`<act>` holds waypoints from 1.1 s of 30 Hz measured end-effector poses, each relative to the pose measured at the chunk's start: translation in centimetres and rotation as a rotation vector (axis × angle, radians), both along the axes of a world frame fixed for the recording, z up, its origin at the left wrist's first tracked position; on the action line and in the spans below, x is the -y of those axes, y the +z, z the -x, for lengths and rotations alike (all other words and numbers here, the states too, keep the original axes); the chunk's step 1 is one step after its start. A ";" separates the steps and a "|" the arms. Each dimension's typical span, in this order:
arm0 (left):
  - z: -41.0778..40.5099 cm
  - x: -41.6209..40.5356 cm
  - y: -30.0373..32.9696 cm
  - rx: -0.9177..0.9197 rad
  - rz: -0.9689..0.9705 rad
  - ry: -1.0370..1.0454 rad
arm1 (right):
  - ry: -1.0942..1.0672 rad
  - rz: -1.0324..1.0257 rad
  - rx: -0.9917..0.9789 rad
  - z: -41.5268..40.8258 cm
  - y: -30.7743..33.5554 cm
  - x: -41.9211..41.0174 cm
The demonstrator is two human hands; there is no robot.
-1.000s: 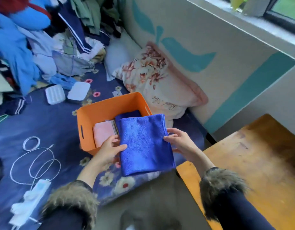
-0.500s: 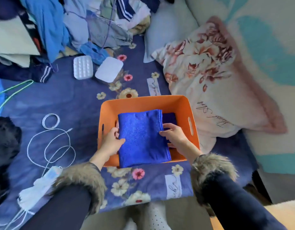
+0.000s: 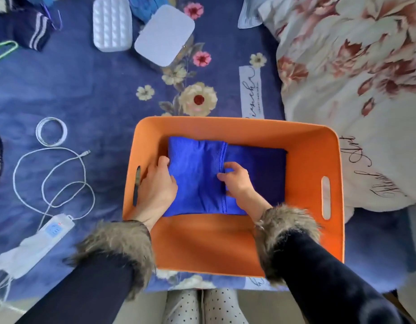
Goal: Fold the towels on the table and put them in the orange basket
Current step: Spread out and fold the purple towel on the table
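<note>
From the head camera, looking straight down: the folded blue towel (image 3: 195,178) lies inside the orange basket (image 3: 328,146), in its left half, long axis running away from the person. The left hand (image 3: 158,185) grips the towel's left edge, fingers curled under it. The right hand (image 3: 237,181) pinches the right, stitched edge, just where it overlaps a darker folded towel (image 3: 256,169) filling the right half. So both hands flank the towel, one per side, equally near. My guess: letting go comes next, each hand slipping outward. A white cable (image 3: 50,169) lies on the blue bedspread (image 3: 90,90), left of the basket.
</note>
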State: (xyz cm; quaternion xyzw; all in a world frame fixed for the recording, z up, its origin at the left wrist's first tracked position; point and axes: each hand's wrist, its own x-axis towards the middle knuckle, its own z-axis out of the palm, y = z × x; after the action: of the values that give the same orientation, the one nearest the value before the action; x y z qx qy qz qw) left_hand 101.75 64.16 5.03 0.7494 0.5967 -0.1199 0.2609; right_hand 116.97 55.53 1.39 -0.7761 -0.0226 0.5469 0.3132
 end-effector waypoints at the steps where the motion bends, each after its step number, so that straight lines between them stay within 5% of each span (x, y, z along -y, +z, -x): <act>1: -0.2 0.0 -0.1 -0.018 -0.013 -0.005 | -0.012 0.007 -0.007 0.1 -0.3 -0.2; 7: -0.9 0.7 -1.0 -0.056 -0.099 -0.003 | -0.014 0.068 -0.028 0.4 -1.4 -0.6; 10: -0.1 1.6 -1.4 -0.085 -0.187 -0.237 | 0.167 0.076 0.196 0.9 -1.1 -0.4; 14: 0.5 1.5 -2.6 -0.311 -0.170 -0.658 | 0.784 -0.095 0.787 2.2 -0.1 1.4; 18: -0.3 -0.3 -3.9 -0.523 -0.096 -0.780 | 1.384 -0.130 0.981 1.0 -1.8 2.1; 33: -1.0 -1.1 -5.9 -0.573 -0.004 -0.805 | 1.399 -0.100 0.948 -1.1 -5.6 1.5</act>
State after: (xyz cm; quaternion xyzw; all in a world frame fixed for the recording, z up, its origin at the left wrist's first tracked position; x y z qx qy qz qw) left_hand 102.78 65.28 -0.89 0.8577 0.3077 -0.4115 0.0176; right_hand 118.05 54.06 -4.20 -0.7158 -0.6508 0.2300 -0.1061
